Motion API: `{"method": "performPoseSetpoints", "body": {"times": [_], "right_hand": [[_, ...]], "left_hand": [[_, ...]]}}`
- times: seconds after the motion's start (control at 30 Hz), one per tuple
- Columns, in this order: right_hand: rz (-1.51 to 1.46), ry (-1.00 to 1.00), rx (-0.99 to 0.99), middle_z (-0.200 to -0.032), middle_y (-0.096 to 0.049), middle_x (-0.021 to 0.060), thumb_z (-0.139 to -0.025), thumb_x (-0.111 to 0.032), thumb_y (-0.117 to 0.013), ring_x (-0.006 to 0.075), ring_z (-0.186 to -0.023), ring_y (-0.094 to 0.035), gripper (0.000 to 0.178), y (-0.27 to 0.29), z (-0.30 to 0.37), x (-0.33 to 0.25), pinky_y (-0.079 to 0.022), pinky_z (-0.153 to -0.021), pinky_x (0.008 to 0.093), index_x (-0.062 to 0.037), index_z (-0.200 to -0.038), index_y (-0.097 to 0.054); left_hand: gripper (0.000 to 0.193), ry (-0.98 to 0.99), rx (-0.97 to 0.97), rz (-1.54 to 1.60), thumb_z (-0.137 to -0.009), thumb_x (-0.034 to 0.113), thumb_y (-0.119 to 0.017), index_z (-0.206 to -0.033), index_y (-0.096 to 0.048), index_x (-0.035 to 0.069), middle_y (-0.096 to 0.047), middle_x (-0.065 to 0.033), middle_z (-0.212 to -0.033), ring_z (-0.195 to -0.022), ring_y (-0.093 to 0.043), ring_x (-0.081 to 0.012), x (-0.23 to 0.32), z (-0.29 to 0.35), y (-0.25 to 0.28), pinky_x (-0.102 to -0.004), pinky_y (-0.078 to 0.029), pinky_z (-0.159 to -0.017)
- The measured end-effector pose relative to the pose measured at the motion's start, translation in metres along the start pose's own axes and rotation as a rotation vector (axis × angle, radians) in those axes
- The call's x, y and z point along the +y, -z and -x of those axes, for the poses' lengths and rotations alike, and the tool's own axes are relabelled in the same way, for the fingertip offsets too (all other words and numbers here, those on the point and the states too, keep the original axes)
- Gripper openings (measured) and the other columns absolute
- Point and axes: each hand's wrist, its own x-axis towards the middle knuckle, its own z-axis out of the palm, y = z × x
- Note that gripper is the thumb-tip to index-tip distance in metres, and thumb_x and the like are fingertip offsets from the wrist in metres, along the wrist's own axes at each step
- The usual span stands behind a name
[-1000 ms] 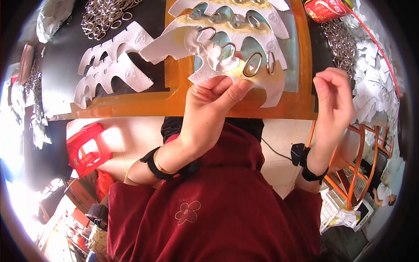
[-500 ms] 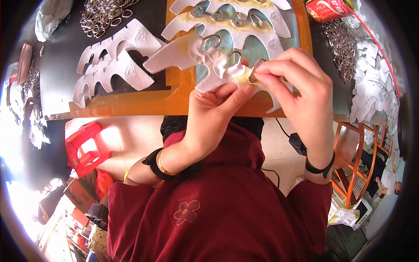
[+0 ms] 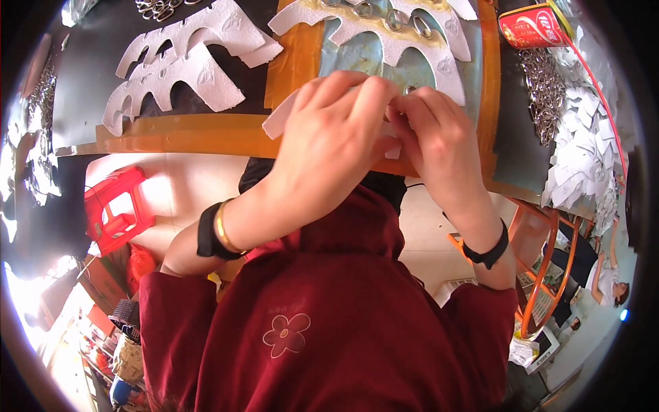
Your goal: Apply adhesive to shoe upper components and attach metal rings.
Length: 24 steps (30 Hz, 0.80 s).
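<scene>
My left hand (image 3: 333,134) is closed on a white felt-like cut-out piece (image 3: 276,118) at the table's front edge, hiding most of it. A pale end sticks out left of the hand. My right hand (image 3: 443,141) pinches at the same piece, fingertips against those of the left hand; what lies between them is hidden. A metal ring (image 3: 410,89) peeks out just above the right fingers. Beyond the hands lies another white cut-out piece (image 3: 374,31) with yellowish glue and several metal rings (image 3: 395,20) along it.
White cut-out pieces (image 3: 175,82) lie overlapped at the left. Metal rings (image 3: 161,8) are heaped at the far left, more (image 3: 542,86) at the right beside white scraps (image 3: 583,130). A red container (image 3: 532,29) stands there. A red stool (image 3: 120,209) is below the table, left.
My left hand has moved up and over the piece, now covering it. My right hand has shifted left, fingertips meeting the left's. The held metal ring is now mostly hidden. The view has shifted slightly.
</scene>
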Motion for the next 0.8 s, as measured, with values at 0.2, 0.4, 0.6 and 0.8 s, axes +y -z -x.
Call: {"method": "performPoseSetpoints", "body": {"times": [0.2,0.4,0.6,0.8], "right_hand": [[-0.018,0.005,0.052,-0.085,-0.054,0.0068,-0.076,-0.005,-0.068,0.0234,-0.083,-0.061,0.016,-0.003,0.006,0.003,-0.052,-0.069,0.0354,-0.0030,-0.089,-0.060],[0.137,0.109,0.050,-0.089,-0.056,0.0055,-0.081,-0.009,-0.068,0.0223,-0.083,-0.061,0.012,0.004,0.012,0.000,-0.051,-0.072,0.0367,-0.0043,-0.091,-0.061],[-0.226,-0.071,0.028,-0.086,-0.059,0.0084,-0.081,-0.005,-0.069,0.0275,-0.082,-0.062,0.011,0.006,0.012,0.006,-0.051,-0.071,0.0398,-0.0032,-0.090,-0.062],[-0.307,-0.150,-0.134,-0.085,-0.062,0.0101,-0.080,-0.002,-0.070,0.0299,-0.082,-0.064,0.009,0.018,-0.002,0.009,-0.052,-0.069,0.0406,-0.0017,-0.088,-0.064]], "left_hand": [[0.055,0.057,-0.045,-0.063,-0.068,0.015,-0.085,-0.113,-0.055,0.009,-0.069,-0.0018,-0.103,-0.101,-0.065,-0.0238,-0.003,0.007,-0.021,-0.0465,-0.042,-0.103],[0.050,0.069,-0.061,-0.183,-0.075,0.020,-0.082,-0.114,-0.054,0.010,-0.071,0.0006,-0.108,-0.103,-0.066,-0.0196,-0.001,0.009,-0.022,-0.0538,-0.032,-0.113],[0.050,0.039,-0.105,-0.138,-0.076,0.018,-0.081,-0.116,-0.052,0.009,-0.070,0.0003,-0.110,-0.110,-0.064,-0.0215,0.002,0.008,-0.016,-0.0572,-0.030,-0.112],[0.046,0.069,-0.093,-0.128,-0.079,0.015,-0.078,-0.116,-0.051,0.007,-0.067,-0.0010,-0.113,-0.113,-0.061,-0.0239,0.005,0.010,-0.021,-0.0601,-0.020,-0.114]]}}
